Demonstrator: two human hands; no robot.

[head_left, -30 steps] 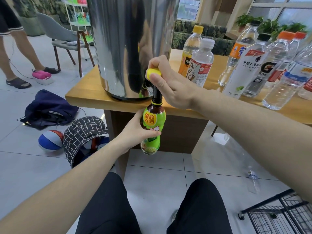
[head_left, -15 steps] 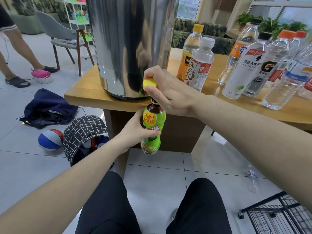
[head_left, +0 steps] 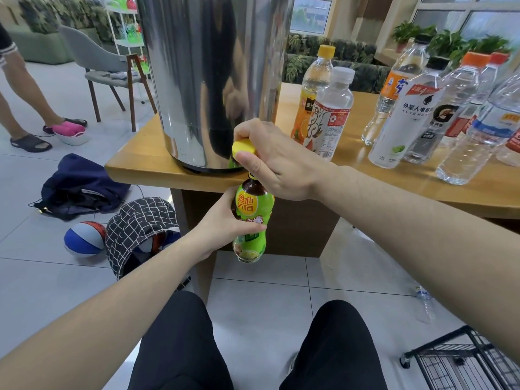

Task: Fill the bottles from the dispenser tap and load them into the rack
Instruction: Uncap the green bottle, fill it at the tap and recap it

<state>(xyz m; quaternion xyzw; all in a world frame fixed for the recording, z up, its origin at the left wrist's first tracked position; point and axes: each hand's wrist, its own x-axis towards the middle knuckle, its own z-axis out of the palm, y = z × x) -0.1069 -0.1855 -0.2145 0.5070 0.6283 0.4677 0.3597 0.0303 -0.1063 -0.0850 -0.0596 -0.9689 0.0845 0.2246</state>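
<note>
A green-labelled bottle (head_left: 253, 209) with dark liquid hangs upright just below the table edge, in front of the steel dispenser (head_left: 208, 80). My left hand (head_left: 225, 223) grips it round the middle. My right hand (head_left: 281, 164) sits right above the bottle's neck and pinches a yellow cap (head_left: 243, 146) between thumb and fingers. This hand hides the tap and the bottle's mouth. The black wire rack (head_left: 461, 361) stands on the floor at the lower right.
Several capped bottles (head_left: 332, 114) stand on the wooden table (head_left: 140, 167), right of the dispenser. One clear bottle (head_left: 425, 305) lies on the tiles. At the left are a ball (head_left: 83, 239), bags (head_left: 81, 187), a chair (head_left: 107, 68) and a person's legs (head_left: 25, 108).
My right hand with the yellow cap has come down and slightly left, closing the gap above the bottle's neck. The bottle and my left hand have stayed put.
</note>
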